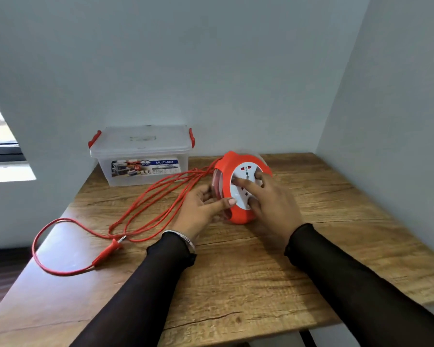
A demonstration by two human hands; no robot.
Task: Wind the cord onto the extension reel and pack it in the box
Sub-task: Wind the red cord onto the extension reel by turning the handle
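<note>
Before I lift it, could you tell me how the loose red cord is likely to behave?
Probably floppy: the cord lies in slack loops across the table. It may snag, since the loops overlap. The plug end would likely trail and swing, lying free near the table edge.

Your right hand (271,196) covers part of the reel (238,189) socket face, the small print on the box (142,156) label is illegible, and both sleeves (145,291) are cut off at the bottom edge.
</note>
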